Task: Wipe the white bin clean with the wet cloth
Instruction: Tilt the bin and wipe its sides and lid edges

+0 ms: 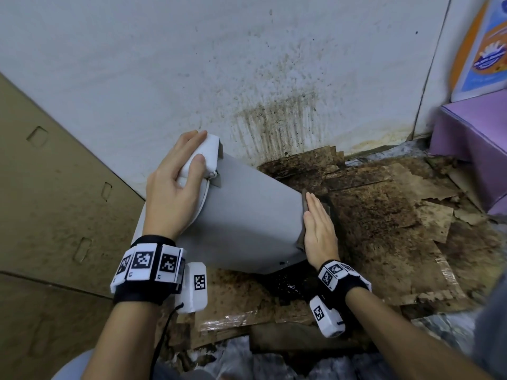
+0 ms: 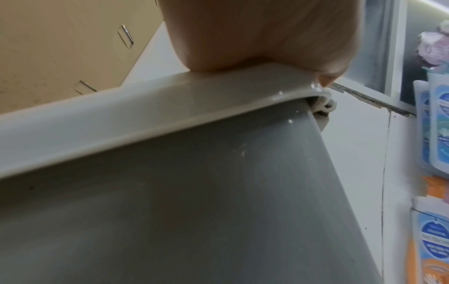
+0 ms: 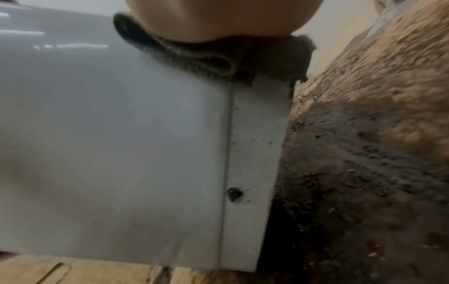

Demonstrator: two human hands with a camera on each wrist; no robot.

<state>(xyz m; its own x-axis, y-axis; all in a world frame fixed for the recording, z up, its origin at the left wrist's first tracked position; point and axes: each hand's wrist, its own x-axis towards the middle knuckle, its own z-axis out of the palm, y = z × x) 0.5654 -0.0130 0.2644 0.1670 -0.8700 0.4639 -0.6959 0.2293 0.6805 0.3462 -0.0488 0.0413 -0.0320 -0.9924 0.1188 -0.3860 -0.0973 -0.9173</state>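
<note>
The white bin (image 1: 247, 215) leans tilted, its lid end up at the left and its base low at the right over the floor. My left hand (image 1: 175, 182) grips the lid's white hinge block, thumb on the near side and fingers over the top. The left wrist view shows the palm (image 2: 255, 32) on the lid rim (image 2: 145, 115), which carries water drops. My right hand (image 1: 318, 229) lies flat with straight fingers and presses the dark wet cloth (image 1: 304, 204) against the bin's base end. The folded cloth (image 3: 194, 57) sits under the palm at the bin's (image 3: 121, 134) bottom edge.
A brown cardboard box (image 1: 55, 187) stands close on the left. The white wall (image 1: 274, 119) behind the bin is splashed with dark stains. Soiled, torn cardboard (image 1: 384, 215) covers the floor. A purple box (image 1: 472, 138) and detergent pouches (image 1: 482, 45) stand at the right.
</note>
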